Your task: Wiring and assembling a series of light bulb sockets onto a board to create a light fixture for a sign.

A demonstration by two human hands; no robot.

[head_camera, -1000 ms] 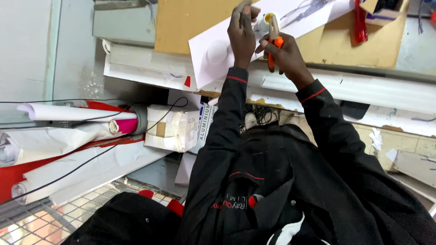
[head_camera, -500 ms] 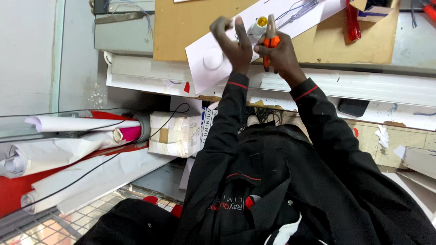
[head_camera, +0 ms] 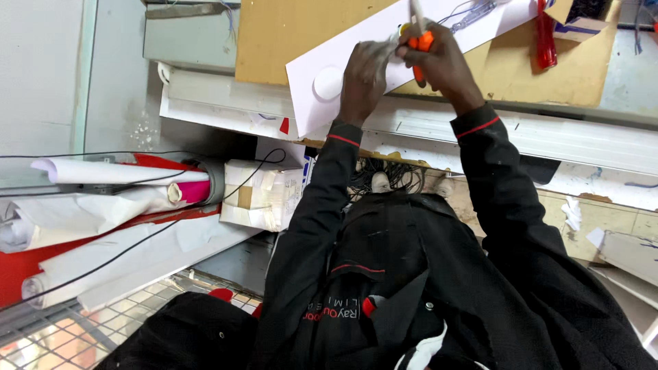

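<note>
— Orange handles show at the top: the right hand (head_camera: pixel 442 62) is wrapped tight around a pair of orange-handled pliers (head_camera: pixel 419 38), their tip pointing up out of the frame.

— And the other hand?

— The left hand (head_camera: pixel 367 72) is just beside it, fingers curled over a small metal part (head_camera: pixel 404 31) at the pliers' nose. It is blurred, so I cannot tell whether that grip is pinched on the part or only resting against it.

— Where does this sit?

— Both hands are over a long white panel (head_camera: pixel 322 113) with a round raised disc (head_camera: pixel 327 83), which lies slantwise on a sheet of brown board (head_camera: pixel 288 31). Thin wires (head_camera: pixel 473 10) run across the panel's far end.

— Anything else nearby?

— A red-handled tool (head_camera: pixel 546 34) lies on the board to the right, well apart from the hands. Below the board runs a white trunking strip (head_camera: pixel 226 103). To the left lie rolls of white paper (head_camera: pixel 103 171), a pink roll (head_camera: pixel 195 192) and a white taped box (head_camera: pixel 260 195), with a black cable (head_camera: pixel 137 243) trailing across them. Black sleeves with red piping (head_camera: pixel 480 127) cover both arms.
</note>
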